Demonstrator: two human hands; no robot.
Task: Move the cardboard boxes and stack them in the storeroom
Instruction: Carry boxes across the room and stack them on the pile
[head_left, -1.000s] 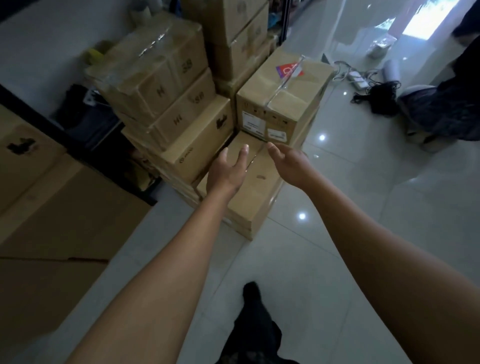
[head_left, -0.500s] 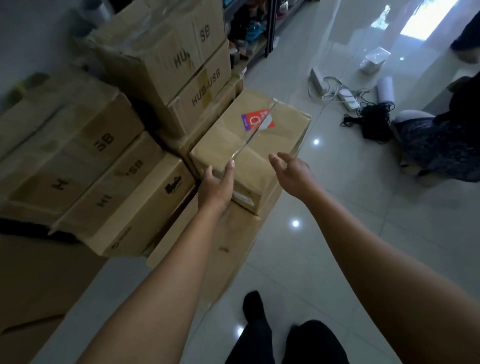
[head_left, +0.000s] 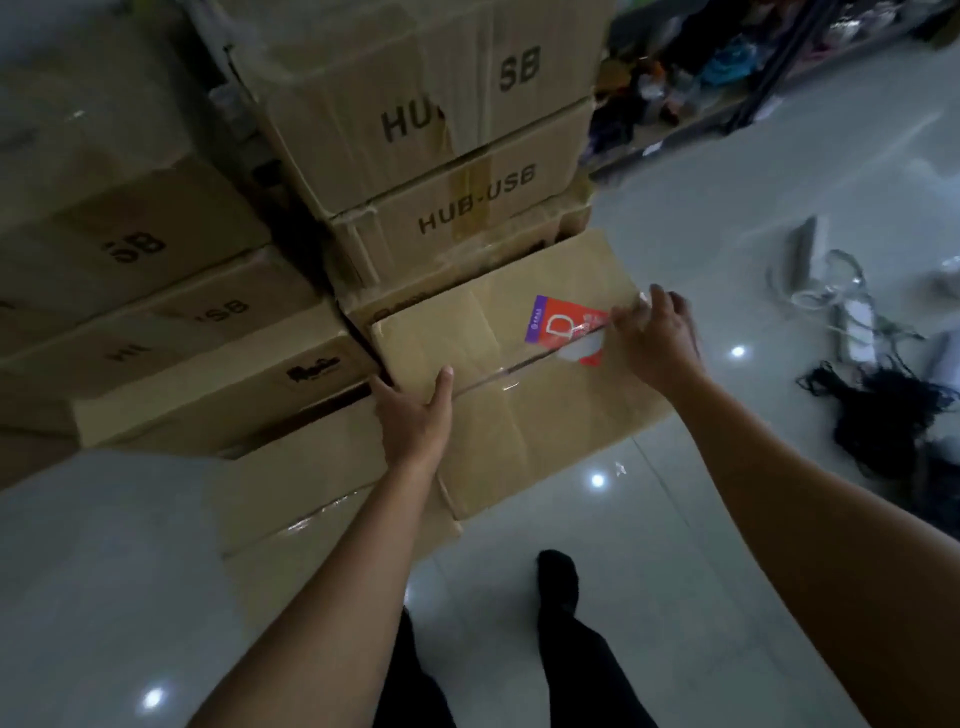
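Cardboard lies under both sets of fingers. The left hand (head_left: 415, 421) pinches the near left corner of the taped box (head_left: 519, 415), with the thumb flat on top and the other fingers dropped down the side. The right hand (head_left: 657, 340) reaches across to the far right edge with its fingers bent over it, too blurred to tell whether they have closed. Opposite corners look chosen to balance a lift, I judge: the taped box rests on a flatter box (head_left: 311, 493) on the floor and butts against the stacks behind, so only these sides are free. A red sticker (head_left: 563, 327) lies across its tape seam. Counted: two hands, one held box, one flat box beneath it, one sticker. Behind stand four HUB-USB boxes (head_left: 535, 208), some of the lettering cut off, plus one logo box (head_left: 223, 400). One tangle of cables (head_left: 883, 415) lies well apart on the tiled floor (head_left: 675, 571)
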